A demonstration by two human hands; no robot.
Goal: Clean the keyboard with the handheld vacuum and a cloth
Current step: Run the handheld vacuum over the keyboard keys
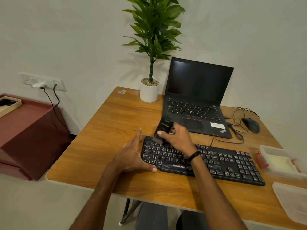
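Left hand (132, 156) spread flat, fingers apart, gripping nothing, braces left end of keyboard (216, 161) on desk (106, 135). Right hand (176, 138) wrapped tight round handheld vacuum (163, 128), brush nozzle on top-left key rows. Step: vacuuming, seemingly just begun. Next, likely: sweep nozzle rightward row by row, keyboard kept steady. Cloth, probably yellowish item in open container (265, 149) far right, untouched.

bare forearms, black band (194, 156) on right wrist, grey trousers (150, 216).
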